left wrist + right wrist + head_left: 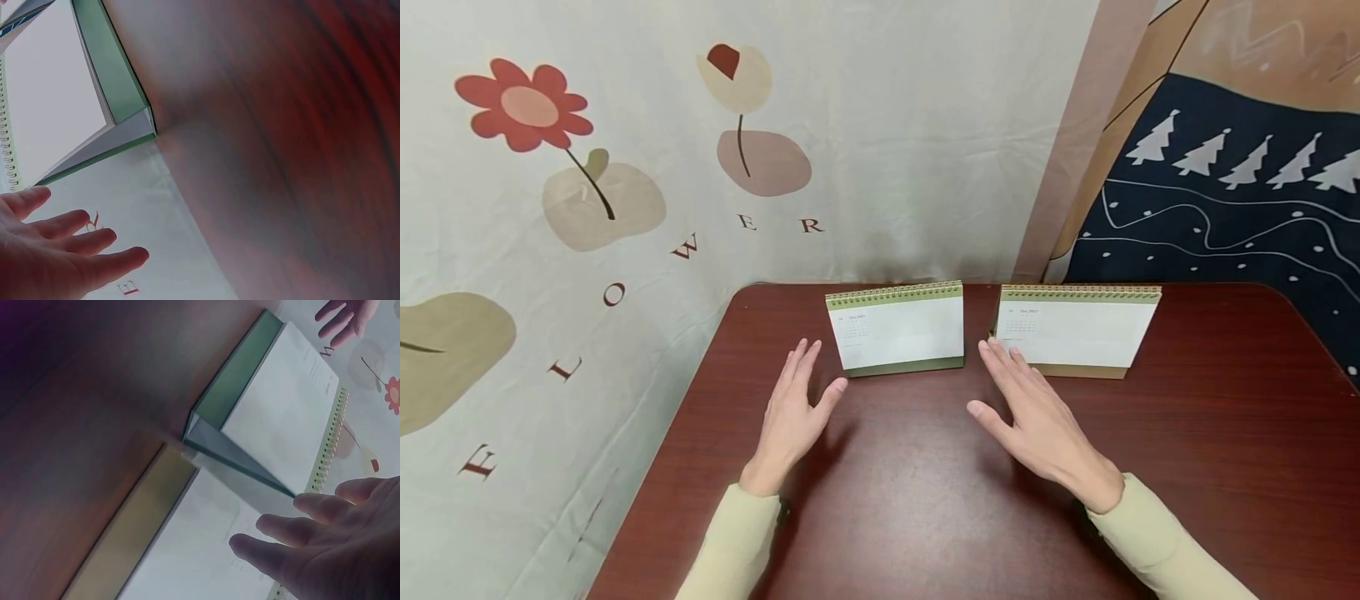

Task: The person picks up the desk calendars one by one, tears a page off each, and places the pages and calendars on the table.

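- Green-based calendar – standing on the table, two o'clock from the left hand, ten o'clock from the right hand; its small print is too faint to read.
- Brown-based calendar – one o'clock from the right hand, whose fingertips hide its eight o'clock corner; contact unclear. The right wrist view cuts its lower part off.
- Both hands' fingers: extended, slightly spread; the left thumb just beside the green-based calendar.
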Motion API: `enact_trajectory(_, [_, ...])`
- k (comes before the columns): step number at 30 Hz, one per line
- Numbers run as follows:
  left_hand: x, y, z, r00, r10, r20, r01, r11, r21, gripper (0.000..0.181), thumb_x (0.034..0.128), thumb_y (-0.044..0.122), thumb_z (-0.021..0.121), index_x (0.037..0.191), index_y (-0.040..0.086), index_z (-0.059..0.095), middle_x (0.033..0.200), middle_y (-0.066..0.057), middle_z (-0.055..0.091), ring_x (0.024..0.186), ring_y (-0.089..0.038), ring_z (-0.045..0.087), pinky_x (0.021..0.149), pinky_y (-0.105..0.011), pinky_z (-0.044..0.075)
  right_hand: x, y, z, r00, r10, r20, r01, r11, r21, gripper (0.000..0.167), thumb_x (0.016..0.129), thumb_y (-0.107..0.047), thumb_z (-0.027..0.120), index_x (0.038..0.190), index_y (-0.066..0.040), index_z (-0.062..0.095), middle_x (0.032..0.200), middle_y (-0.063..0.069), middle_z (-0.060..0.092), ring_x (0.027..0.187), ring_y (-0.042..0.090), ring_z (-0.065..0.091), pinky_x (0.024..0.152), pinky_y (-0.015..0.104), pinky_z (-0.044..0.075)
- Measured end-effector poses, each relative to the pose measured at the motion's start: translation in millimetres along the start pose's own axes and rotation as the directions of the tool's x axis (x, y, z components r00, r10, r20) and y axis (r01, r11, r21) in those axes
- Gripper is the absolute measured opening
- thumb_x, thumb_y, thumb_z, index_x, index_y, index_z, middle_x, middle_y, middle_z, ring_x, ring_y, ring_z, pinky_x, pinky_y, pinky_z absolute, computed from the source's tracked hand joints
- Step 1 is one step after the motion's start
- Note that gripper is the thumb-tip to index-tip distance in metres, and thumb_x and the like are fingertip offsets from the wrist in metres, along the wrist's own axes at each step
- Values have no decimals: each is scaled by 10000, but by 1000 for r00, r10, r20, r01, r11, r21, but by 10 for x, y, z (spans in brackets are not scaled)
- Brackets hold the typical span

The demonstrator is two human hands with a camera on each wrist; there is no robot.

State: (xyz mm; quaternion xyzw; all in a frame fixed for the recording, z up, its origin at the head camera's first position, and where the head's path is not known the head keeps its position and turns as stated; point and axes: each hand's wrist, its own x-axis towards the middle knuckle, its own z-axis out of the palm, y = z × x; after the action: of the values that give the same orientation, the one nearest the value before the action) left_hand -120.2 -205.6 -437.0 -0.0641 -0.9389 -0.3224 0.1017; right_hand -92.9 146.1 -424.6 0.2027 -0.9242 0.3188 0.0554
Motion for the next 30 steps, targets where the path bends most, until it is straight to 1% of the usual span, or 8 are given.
enact_trajectory(7, [26, 25, 29, 998, -12, -55, 5, 992, -124, 680, 1011, 469, 632, 1598, 201, 417, 1644, -78, 372, 1487, -296, 371, 1139, -600, 337, 128, -79, 54, 1000, 25, 6, -25, 994, 110, 765, 1047, -514, 549, 1663, -199, 224, 1710, -24, 214, 1555, 290, 228, 1212, 546, 242])
enact_trajectory(11, [70, 47, 55, 997, -49, -59, 33, 968, -250, 618, 1031, 414, 633, 1582, 208, 444, 1605, -51, 437, 1472, -263, 400, 1158, -534, 348, 230, -120, 88, 997, 75, -10, -71, 978, 194, 767, 1042, -530, 553, 1662, -211, 234, 1699, -31, 249, 1539, 278, 276, 1198, 537, 280])
enact_trajectory(13, [103, 58, 71, 995, -89, -40, 70, 934, -349, 581, 1046, 359, 625, 1574, 184, 456, 1580, -90, 469, 1452, -284, 433, 1154, -520, 365, 283, -128, 113, 995, 93, -21, -86, 969, 232, 762, 1044, -528, 551, 1659, -196, 247, 1694, -26, 264, 1533, 270, 290, 1195, 533, 288])
enact_trajectory(17, [172, 71, 102, 984, -179, 12, 156, 824, -545, 518, 1061, 210, 607, 1553, 121, 471, 1529, -204, 496, 1398, -360, 493, 1133, -521, 398, 365, -130, 178, 992, 120, -32, -106, 952, 286, 775, 1041, -533, 554, 1658, -179, 245, 1694, -28, 258, 1539, 244, 274, 1205, 522, 277])
enact_trajectory(19, [206, 69, 118, 976, -215, 26, 189, 783, -593, 500, 1060, 159, 600, 1543, 110, 481, 1513, -224, 503, 1386, -361, 502, 1133, -513, 399, 394, -127, 213, 991, 126, -40, -108, 948, 299, 783, 1042, -527, 556, 1662, -180, 226, 1700, -19, 243, 1545, 248, 257, 1207, 531, 267])
enact_trajectory(20, [221, 68, 128, 973, -230, 30, 200, 768, -608, 496, 1058, 142, 599, 1539, 104, 484, 1506, -223, 509, 1379, -357, 508, 1129, -508, 403, 407, -124, 232, 990, 129, -48, -109, 946, 304, 785, 1043, -521, 558, 1664, -182, 217, 1703, -8, 238, 1547, 259, 250, 1207, 539, 263])
enact_trajectory(26, [287, 46, 191, 960, -278, 33, 230, 715, -660, 464, 1049, 77, 590, 1505, 37, 507, 1466, -223, 543, 1336, -348, 538, 1095, -517, 430, 477, -120, 302, 983, 164, -86, -123, 927, 355, 801, 1047, -500, 559, 1669, -172, 174, 1713, -8, 203, 1559, 256, 215, 1219, 520, 241])
enact_trajectory(30, [314, 43, 220, 947, -312, 71, 274, 676, -684, 434, 1052, 62, 574, 1483, 40, 524, 1462, -210, 547, 1305, -340, 552, 1061, -533, 448, 529, -109, 332, 979, 185, -88, -135, 905, 403, 797, 1053, -462, 564, 1666, -139, 169, 1697, 64, 261, 1527, 277, 300, 1190, 504, 318])
